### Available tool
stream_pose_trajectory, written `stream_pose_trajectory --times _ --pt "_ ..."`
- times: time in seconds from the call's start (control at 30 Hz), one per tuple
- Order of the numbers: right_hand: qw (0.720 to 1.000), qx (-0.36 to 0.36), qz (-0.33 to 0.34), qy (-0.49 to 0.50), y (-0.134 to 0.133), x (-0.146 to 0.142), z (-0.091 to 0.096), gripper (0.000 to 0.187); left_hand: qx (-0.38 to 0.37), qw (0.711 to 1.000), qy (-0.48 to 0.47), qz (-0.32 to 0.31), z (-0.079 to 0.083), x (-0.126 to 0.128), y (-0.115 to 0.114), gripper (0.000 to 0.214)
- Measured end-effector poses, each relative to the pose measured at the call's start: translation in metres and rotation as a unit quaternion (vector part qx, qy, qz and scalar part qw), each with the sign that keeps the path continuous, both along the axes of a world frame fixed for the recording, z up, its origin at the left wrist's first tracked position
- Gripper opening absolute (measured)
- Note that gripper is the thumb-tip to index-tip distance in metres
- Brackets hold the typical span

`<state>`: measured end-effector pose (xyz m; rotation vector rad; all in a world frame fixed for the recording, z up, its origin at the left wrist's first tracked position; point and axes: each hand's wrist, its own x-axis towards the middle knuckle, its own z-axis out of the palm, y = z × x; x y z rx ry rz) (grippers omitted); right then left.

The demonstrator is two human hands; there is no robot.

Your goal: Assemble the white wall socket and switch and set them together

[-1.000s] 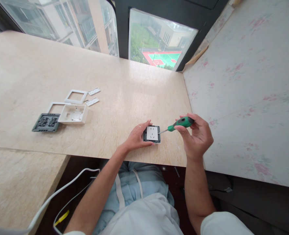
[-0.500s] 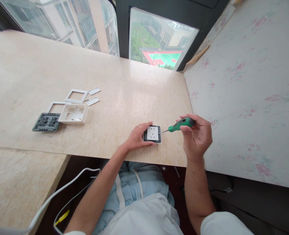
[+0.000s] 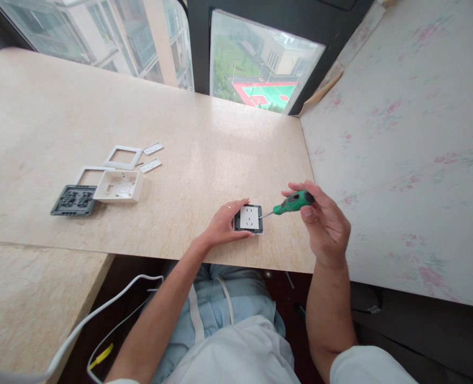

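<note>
Mostly, a beige stone-patterned surface (image 3: 220, 144) stretches before me, meeting a pale wall panel (image 3: 412, 160) with pink flowers at my right. My right forearm points away from me, its hand (image 3: 329, 218) raised above the surface's right end, thumb on one side of a green-and-black-handled screwdriver (image 3: 293, 202) and fingers curled about the butt. Any marking on that handle is too small to read; its thin metal shank slants down leftward to the socket's right edge.

My left forearm comes in diagonally, and that hand (image 3: 224, 224) grips a square socket (image 3: 249, 218), white-faced with a dark grey surround, near the surface's front edge: fingers along the far side, thumb along the near one.

Well to the left lie an open white plastic box (image 3: 138, 188), a dark grey square plate (image 3: 74, 201) just beside it, a white rectangular frame (image 3: 120, 165) behind, and two small white strips (image 3: 153, 148). Smallest, a white tag (image 3: 375, 309) hangs below the surface, too tiny to read.
</note>
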<state>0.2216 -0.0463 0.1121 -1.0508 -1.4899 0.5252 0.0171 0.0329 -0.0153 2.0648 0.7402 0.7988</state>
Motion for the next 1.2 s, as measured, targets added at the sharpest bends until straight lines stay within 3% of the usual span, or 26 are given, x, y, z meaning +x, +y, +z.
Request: stream_pose_trajectory --times 0.2,0.47,1.0,1.2 --pt "0.999 0.005 -0.051 0.011 0.004 0.002 -0.002 0.029 -0.001 1.000 0.004 0.002 0.000 0.000 0.000 0.090" --pt "0.989 0.060 -0.134 -0.031 0.012 0.002 -0.005 0.042 -0.007 1.000 0.010 0.004 0.004 0.000 -0.002 0.089" --pt "0.993 0.051 -0.101 -0.017 0.009 0.002 -0.012 0.040 -0.001 1.000 0.017 -0.001 0.003 0.000 -0.001 0.090" --pt "0.987 0.100 -0.128 -0.004 0.008 0.000 -0.011 0.039 0.000 1.000 0.018 0.003 0.003 -0.001 -0.001 0.089"
